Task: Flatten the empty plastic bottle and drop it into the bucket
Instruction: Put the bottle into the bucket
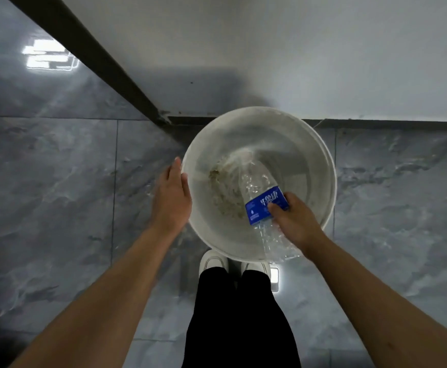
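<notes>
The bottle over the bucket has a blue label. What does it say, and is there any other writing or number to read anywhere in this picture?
"华粤康", as best it reads: large white characters on the blue label of the plastic bottle held in the right hand; the middle character is uncertain.
Small white print and a drop symbol at the label's left end: too small to read.
Bucket, floor tiles, wall and shoes: no writing visible.

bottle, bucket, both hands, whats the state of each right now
bottle: crumpled, held over the bucket's mouth, not yet dropped
bucket: upright on the floor, open, dirty residue at the bottom
right hand: closed on the bottle at its blue label
left hand: open, at the bucket's rim
</notes>
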`<state>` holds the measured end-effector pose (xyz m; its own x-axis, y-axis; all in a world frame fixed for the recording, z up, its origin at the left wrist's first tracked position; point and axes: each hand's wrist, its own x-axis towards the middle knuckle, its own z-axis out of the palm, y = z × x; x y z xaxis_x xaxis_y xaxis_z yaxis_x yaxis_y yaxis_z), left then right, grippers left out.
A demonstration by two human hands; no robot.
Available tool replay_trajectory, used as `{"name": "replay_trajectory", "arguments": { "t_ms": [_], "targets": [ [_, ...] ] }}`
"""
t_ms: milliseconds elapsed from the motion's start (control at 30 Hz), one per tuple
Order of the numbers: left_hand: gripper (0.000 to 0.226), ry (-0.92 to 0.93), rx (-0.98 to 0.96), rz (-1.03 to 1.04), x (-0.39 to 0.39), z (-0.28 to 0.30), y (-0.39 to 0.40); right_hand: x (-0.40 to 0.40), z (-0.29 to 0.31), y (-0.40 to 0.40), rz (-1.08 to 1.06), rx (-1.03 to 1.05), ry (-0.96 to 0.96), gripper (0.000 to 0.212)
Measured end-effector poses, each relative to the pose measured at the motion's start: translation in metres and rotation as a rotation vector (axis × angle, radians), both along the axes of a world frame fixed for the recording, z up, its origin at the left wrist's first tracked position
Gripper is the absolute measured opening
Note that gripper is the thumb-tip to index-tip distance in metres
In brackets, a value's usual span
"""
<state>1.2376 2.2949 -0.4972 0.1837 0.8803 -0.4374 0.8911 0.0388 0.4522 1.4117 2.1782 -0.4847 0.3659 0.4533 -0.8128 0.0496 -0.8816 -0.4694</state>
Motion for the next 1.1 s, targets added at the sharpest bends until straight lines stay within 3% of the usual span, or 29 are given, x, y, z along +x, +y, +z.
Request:
{"name": "replay_trajectory", "arguments": {
  "t_ms": [233,400,733,1100],
  "targets": [
    [0.04,-0.079,0.203,0.06,0.005,-0.032,0.002,0.003,-0.085,0.024,-0.089,-0.043,0.052,0.02],
    [0.052,-0.104,0.282,0.06,0.007,-0.038,-0.002,0.0,-0.134,0.032,-0.055,-0.098,0.06,0.028],
    [0.042,-0.156,0.393,0.07,-0.001,-0.058,-0.004,-0.007,-0.238,0.05,0.032,-0.116,-0.013,0.035],
    [0.044,-0.172,0.432,0.012,-0.004,-0.061,-0.002,-0.01,-0.294,0.047,0.166,-0.188,-0.059,0.052]
  ]
}}
